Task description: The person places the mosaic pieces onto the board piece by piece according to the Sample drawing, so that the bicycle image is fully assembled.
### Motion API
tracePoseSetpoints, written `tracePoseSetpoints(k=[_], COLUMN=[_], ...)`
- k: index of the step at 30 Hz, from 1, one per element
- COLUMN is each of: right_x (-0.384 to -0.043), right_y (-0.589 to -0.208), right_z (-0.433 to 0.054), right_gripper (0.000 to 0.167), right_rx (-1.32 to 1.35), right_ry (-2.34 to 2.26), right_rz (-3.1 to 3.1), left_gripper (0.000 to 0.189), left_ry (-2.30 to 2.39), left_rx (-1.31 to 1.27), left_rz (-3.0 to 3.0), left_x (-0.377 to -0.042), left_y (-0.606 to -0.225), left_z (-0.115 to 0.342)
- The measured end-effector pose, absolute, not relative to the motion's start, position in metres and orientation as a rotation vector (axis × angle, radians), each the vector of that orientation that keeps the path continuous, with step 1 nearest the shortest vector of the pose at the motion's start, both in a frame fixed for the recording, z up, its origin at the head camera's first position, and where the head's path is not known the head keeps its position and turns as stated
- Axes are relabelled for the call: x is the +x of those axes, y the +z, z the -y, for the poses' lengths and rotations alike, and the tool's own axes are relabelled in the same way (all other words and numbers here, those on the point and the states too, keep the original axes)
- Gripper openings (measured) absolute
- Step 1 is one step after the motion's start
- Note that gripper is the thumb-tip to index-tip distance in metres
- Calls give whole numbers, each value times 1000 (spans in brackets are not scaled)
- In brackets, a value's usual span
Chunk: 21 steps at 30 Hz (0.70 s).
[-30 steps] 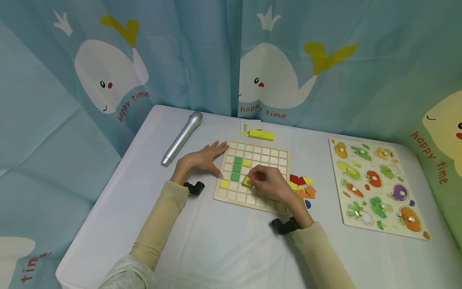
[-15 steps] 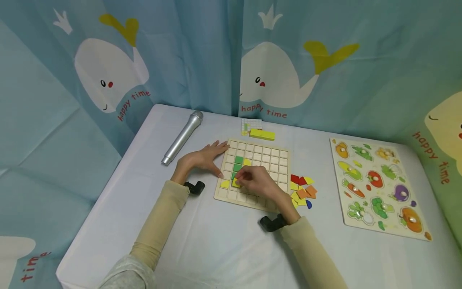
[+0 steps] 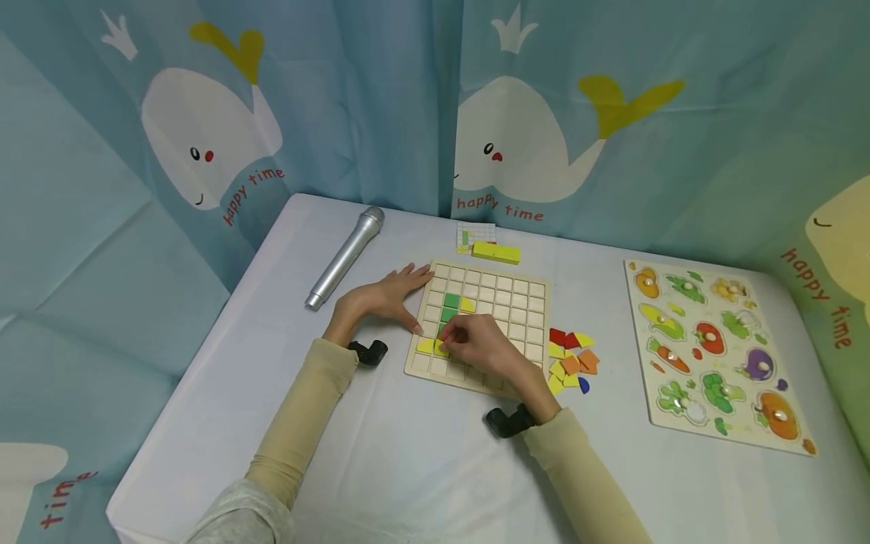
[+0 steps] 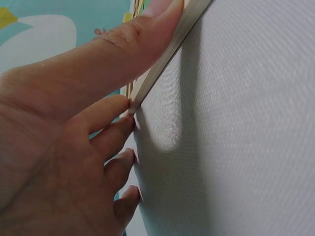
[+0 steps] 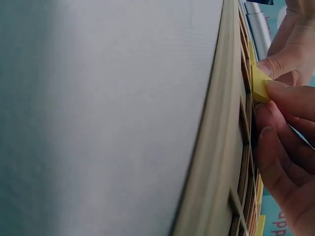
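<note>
A wooden grid board [image 3: 476,385] lies on the table. My left hand [image 3: 389,296] is spread at its left side, thumb and fingertips against the edge, as the left wrist view also shows of the hand [image 4: 74,123]. My right hand [image 3: 479,341] pinches a yellow tile [image 5: 259,84] low over a cell below the green squares [image 3: 451,301]. Its fingers partly cover that tile and the lowest green square. Just left of the pinched tile sits another yellow tile [image 3: 424,346]; a further yellow piece with a curved side [image 3: 467,304] sits beside the top green square.
Loose red, yellow, orange and blue pieces [image 3: 571,363] lie right of the board. Behind it are a printed grid card [image 3: 476,233] and a yellow block [image 3: 496,252]. A silver microphone [image 3: 345,258] lies left, a vegetable puzzle board [image 3: 714,355] right.
My right hand has moved left across the board with the yellow tile, down to the cell beside the lower-left yellow tile. My left hand has stayed at the board's edge.
</note>
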State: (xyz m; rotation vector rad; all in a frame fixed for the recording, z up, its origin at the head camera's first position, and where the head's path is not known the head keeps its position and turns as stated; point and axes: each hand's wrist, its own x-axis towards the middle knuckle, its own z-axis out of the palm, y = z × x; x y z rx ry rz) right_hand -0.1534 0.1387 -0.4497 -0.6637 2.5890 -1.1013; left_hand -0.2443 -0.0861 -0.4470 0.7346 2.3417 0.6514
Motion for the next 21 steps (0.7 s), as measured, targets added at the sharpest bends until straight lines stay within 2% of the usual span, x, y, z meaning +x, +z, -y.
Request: tracePoseSetpoints(k=[7,21], right_x=[-152,-151], right_y=[-449,-447], right_z=[-136,-134], right_gripper=[6,6], right_rx=[-751,-714], right_ry=[-1042,-1002], right_rz=[-2672,-2695], left_gripper=[115,115], left_ry=[653,664], left_rx=[724,740], left_rz=[-2340,-2339], left_x=[-244,-244], left_y=[-446,-447], left_z=[86,86])
